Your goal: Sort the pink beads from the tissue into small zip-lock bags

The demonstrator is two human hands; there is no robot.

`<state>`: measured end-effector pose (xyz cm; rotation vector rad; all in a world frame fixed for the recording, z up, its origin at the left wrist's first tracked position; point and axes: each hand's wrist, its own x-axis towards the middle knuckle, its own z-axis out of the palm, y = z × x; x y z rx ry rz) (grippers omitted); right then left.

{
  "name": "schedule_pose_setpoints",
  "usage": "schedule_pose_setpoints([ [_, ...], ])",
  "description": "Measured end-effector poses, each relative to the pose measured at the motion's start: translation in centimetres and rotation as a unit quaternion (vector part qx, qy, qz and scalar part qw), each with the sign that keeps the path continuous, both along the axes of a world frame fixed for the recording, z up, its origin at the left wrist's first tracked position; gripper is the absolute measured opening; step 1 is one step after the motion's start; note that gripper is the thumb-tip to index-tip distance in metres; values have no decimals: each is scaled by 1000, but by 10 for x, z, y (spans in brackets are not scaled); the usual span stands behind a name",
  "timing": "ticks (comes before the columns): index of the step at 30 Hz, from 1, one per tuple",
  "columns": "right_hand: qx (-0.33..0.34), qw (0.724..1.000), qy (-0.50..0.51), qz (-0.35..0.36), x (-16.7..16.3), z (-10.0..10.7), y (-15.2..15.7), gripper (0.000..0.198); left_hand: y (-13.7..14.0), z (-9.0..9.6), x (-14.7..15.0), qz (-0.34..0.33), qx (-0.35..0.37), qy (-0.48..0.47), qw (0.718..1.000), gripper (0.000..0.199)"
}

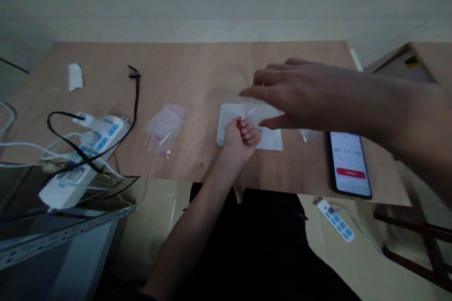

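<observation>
My left hand (243, 136) is closed, its fingers curled in over the white sheet (271, 143). A small clear plastic bag (251, 109), faint and partly hidden, rises from its fingertips. Above and to the right, my right hand (282, 91) reaches across with its fingers stretched and the thumb held apart. Its fingertips are close to the top of the bag; whether they touch it I cannot tell. Left of the sheet lie several clear zip bags (169, 124) with red seal lines and small pinkish bits inside. Another piece of clear plastic (309, 135) shows beneath my right wrist.
A phone (349, 164) with a running timer lies at the wooden table's (197, 70) right front. A white power strip (102, 138) with tangled cables occupies the left edge. A crumpled white paper (75, 77) lies back left. Another power strip (335, 220) is on the floor.
</observation>
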<state>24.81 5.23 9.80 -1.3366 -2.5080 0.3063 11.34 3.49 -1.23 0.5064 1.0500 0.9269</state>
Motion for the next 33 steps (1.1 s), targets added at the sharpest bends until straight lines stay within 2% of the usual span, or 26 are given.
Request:
schedule_pose_setpoints([
  [1,15,999,-28,-15,6,5,-4,54,5,-3,0,-9,22,75,997,47],
  [2,43,997,-34,-59,14,5,-9,69,10,-7,-1,-11,61,167,984,48],
  [3,75,989,-24,-125,22,-1,-14,74,15,-11,-1,-14,118,268,956,49],
  [4,99,973,-10,-206,31,-11,-19,75,19,-15,-1,-22,189,365,911,48],
  [6,125,932,24,-339,45,-45,-27,69,26,-23,0,-66,330,518,786,42],
  [8,101,920,15,-379,50,-85,-33,57,29,-31,1,-124,420,602,668,36],
  [9,83,920,9,-383,50,-103,-35,56,30,-35,1,-144,443,625,626,35],
  [10,61,921,0,-384,49,-119,-36,58,31,-38,2,-156,454,641,598,36],
  [11,33,923,-8,-384,46,-132,-38,60,31,-41,2,-164,460,650,582,35],
  [13,-15,927,-28,-374,41,-146,-40,63,31,-45,3,-169,460,653,577,33],
  [15,-37,927,-42,-370,38,-150,-42,65,30,-46,4,-162,459,638,597,28],
  [17,-30,926,-40,-373,36,-148,-44,66,29,-44,5,-137,466,607,628,23],
  [20,-3,926,-14,-378,36,-147,-47,65,25,-34,-5,-69,482,559,671,19],
  [23,13,923,13,-383,36,-146,-50,66,22,-18,-39,23,455,555,696,22],
  [25,16,923,34,-384,35,-144,-51,66,23,-6,-72,70,383,602,697,27],
  [27,22,921,56,-386,34,-142,-52,66,27,3,-108,85,271,673,683,32],
  [30,37,915,80,-394,33,-142,-53,69,35,7,-148,22,155,740,654,39],
  [33,47,912,92,-397,33,-143,-53,70,41,3,-166,-67,117,770,623,42],
])
